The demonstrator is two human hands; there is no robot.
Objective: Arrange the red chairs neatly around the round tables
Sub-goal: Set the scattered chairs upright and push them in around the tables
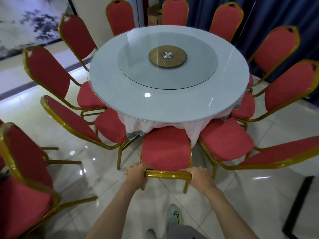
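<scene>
**Chair** (165, 149), near side of the bench (131, 97): the seat points at the bench, its front edge just under the near rim, between the left neighbour (110, 125) and the right neighbour (226, 138). The left hand (137, 175) and right hand (198, 178) grip the two ends of the gold top rail (168, 174), fingers (139, 166) curled round it. This even hold probably keeps the chair square. Both forearms reach forward and down, roughly parallel.

Glossy gold metal chair frame (168, 174), red cloth seat (165, 147)
</scene>
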